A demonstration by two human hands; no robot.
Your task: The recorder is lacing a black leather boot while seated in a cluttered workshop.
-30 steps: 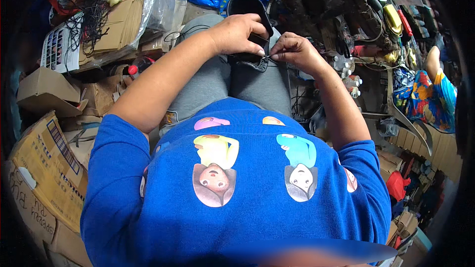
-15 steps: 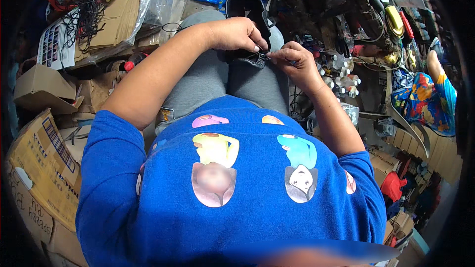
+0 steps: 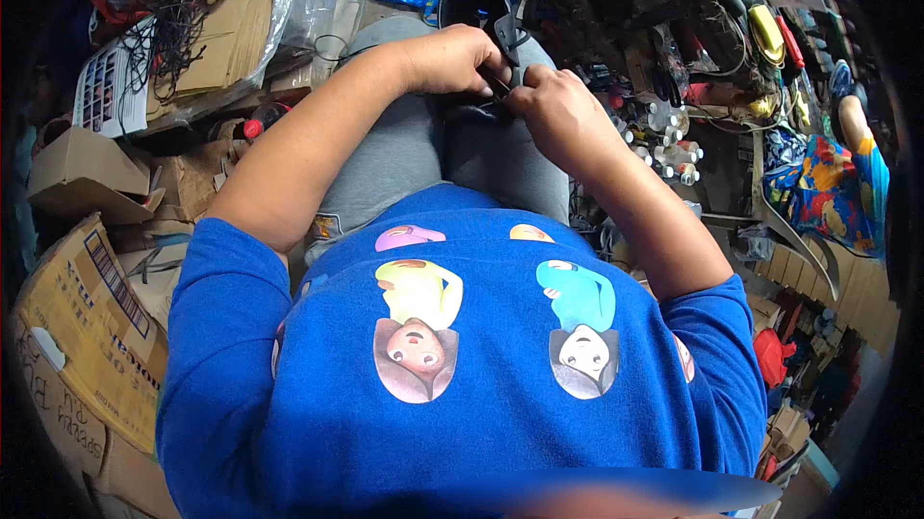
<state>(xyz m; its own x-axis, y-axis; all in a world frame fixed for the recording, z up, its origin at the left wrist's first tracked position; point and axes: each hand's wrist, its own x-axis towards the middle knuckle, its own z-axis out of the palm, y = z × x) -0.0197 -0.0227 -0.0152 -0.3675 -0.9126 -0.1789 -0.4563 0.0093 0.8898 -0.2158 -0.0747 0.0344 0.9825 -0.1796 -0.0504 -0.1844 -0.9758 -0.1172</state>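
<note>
1. Clearly, the black shoe [image 3: 478, 5] lay on the person's knees, braced there so both hands could work its near edge.
2. The left hand [image 3: 449, 59] was curled shut over the shoe's rim, pinning it steady.
3. The right hand [image 3: 556, 107] was pinched closed on a small dark strap [image 3: 507, 38] at the shoe's side; exactly what it gripped was hard to tell.
4. Compared with half a second before, both hands sat closer together, and the right had moved in toward the shoe.
5. Cardboard boxes [image 3: 82, 327] crowded the left side.

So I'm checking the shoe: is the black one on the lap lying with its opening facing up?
Yes: the black shoe shows its dark oval opening upward, beyond both hands.
</note>
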